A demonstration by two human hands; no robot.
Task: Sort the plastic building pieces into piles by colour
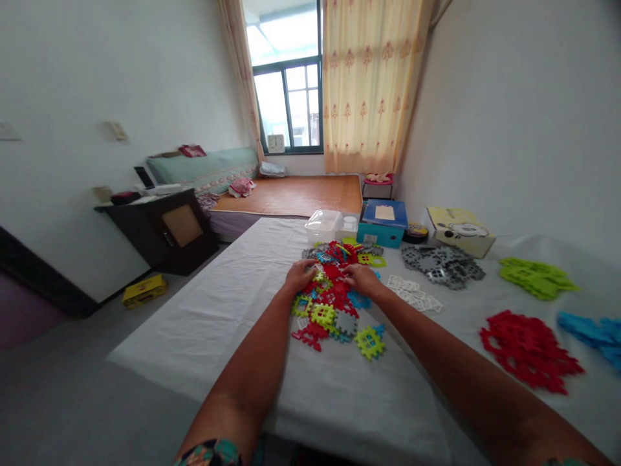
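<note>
"Left hand [301, 275], right hand [361, 279]: what are they doing?"

"Bending their fingers over a mixed heap [337, 298] of notched plastic pieces, mid-table; I can't tell whether either grips one."

"And around them, left to right?"

"Dark cabinet [158, 233], creased white cloth [228, 285] over the table, bed [295, 194] with a smooth brown mat, clear box [323, 223], blue box [382, 234], thin white grids [417, 298], then 4 single-colour piles: gray [441, 264], red [526, 346], lime [536, 277], blue [592, 331]."
</note>
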